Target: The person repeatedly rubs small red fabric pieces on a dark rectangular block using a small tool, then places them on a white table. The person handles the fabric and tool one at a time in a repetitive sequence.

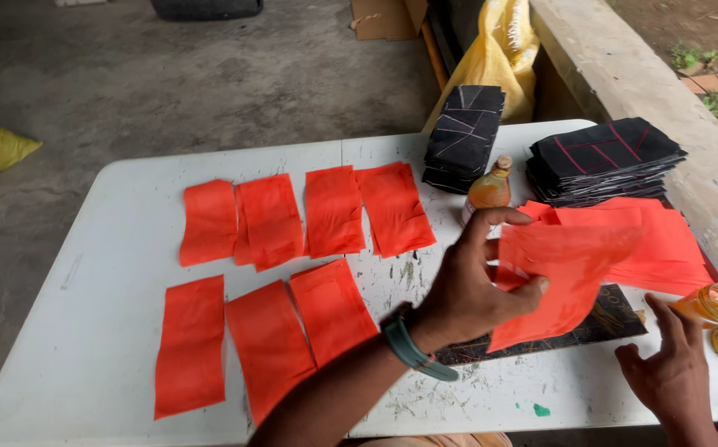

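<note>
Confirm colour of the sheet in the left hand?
Orange-red sheet, pinched by the left hand; head view.

My one camera sits on my head, looking down and forward over the white table (110,331) from close above its near edge. It faces the far concrete floor (127,83), with my hands low in view.

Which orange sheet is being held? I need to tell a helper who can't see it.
On the white table, find the orange stack at right. The held sheet hangs before it, pinched by the left hand: the only one lifted off the table.
</note>
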